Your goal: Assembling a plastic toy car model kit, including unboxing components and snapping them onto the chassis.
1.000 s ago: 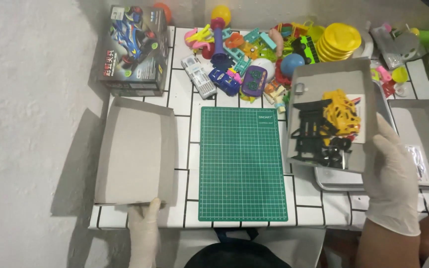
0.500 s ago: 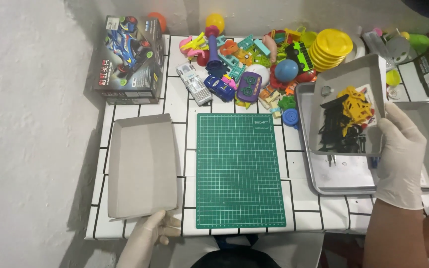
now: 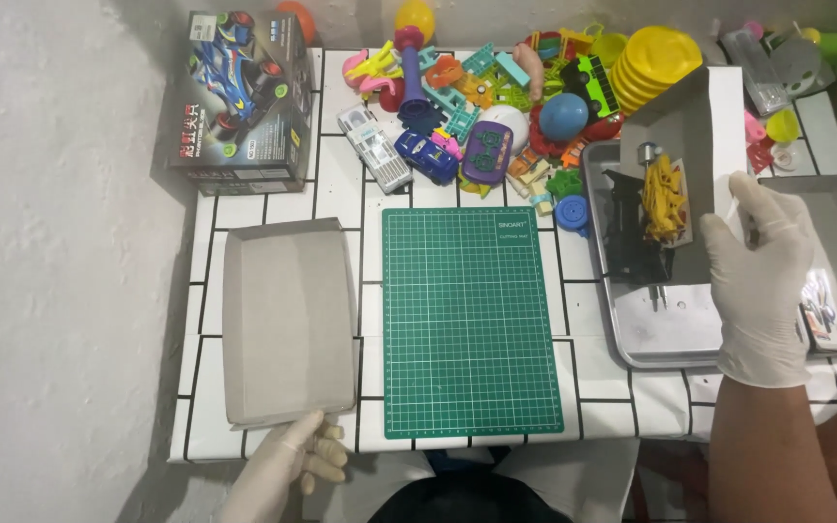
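The white tiled worktop [image 3: 273, 194] fills the view, and the big change is on the right: the grey cardboard box half [image 3: 704, 145], held level a second ago, is now tipped steeply, its open side leaning over the shallow metal tray [image 3: 670, 334]. The right hand [image 3: 758, 281], in a white glove, grips that box's near edge, fingers curled over the rim. Black plastic frames [image 3: 632, 237] and a yellow plastic parts frame [image 3: 664, 199] are sliding down toward the tray floor, so the emptying looks well underway, not finished.

Between the hands lies the green gridded cutting mat [image 3: 467, 324], bare. Left of it, the other grey cardboard box half [image 3: 288, 320] sits flat, open side up; the left hand [image 3: 293, 465], gloved too, has drawn back to its near corner, fingers loosely curled, just touching the edge. Beyond the left hand stands a toy-car kit box [image 3: 239, 92]; beyond the mat, a heap of colourful plastic toys [image 3: 506, 107].
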